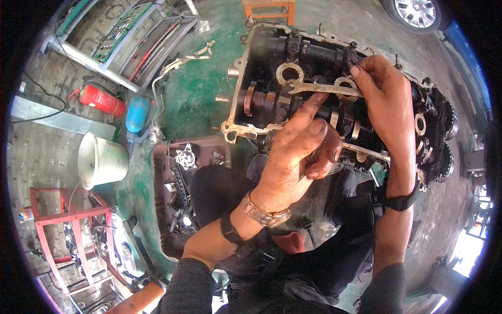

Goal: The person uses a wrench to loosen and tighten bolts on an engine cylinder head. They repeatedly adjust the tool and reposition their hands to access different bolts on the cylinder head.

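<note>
An oily black engine cylinder head [269,46] with a pale metal rim lies in front of me, with round gears at its right end. Above it, my right hand [386,89] pinches the right end of a wrench [330,89] between thumb and fingers. The wrench lies nearly level, its forked jaw pointing left beside a ring-shaped opening [289,75]. Just below is my left hand [300,144], its index finger stretched up to the wrench shaft. The other left fingers, dark with grease, are curled in; whatever they may hold is hidden.
A brown tray [157,209] of metal parts sits at my left knee. Further left are a white bucket [112,159], a blue container [137,115], a red fire extinguisher [100,100] and a red metal frame [73,213]. An orange stool [269,4] and car wheel [417,11] stand beyond.
</note>
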Demonstrator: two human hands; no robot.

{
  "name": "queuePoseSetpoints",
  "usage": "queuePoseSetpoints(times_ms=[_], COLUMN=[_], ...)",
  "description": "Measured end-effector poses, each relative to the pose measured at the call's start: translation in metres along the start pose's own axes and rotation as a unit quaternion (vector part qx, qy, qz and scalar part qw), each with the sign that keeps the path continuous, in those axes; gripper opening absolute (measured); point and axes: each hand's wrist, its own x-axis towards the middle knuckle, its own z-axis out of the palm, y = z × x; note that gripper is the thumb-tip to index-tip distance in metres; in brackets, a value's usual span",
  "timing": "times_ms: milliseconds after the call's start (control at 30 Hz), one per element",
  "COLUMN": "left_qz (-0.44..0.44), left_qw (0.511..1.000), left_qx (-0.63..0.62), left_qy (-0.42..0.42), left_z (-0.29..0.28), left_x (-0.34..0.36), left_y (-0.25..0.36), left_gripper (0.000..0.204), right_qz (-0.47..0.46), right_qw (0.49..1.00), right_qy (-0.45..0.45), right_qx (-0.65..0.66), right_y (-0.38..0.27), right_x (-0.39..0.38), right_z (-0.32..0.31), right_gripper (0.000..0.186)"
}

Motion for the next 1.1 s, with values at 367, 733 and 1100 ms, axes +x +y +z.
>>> queuePoseSetpoints(times_ms=[367, 733, 1100], left_qz=[-0.004, -0.010, 0.005], left_qw=[0.999, 0.999, 0.999], left_qx=[0.036, 0.046, -0.015], left_qy=[-0.012, -0.020, -0.038], left_z=[-0.001, -0.004, -0.004], left_x=[0.002, 0.002, 0.003], left_y=[0.001, 0.003, 0.001], left_gripper=[0.070, 0.075, 0.065], right_qz=[-0.001, -0.020, -0.002], right_qw=[0.997, 0.993, 0.993], right_qy=[0.070, 0.081, 0.062], right_qx=[-0.041, -0.086, -0.102], right_y=[-0.004, 0.001, -0.005], right_x=[0.000, 0.009, 0.009], right_z=[0.009, 0.015, 0.013], right_gripper=[0.034, 0.049, 0.052])
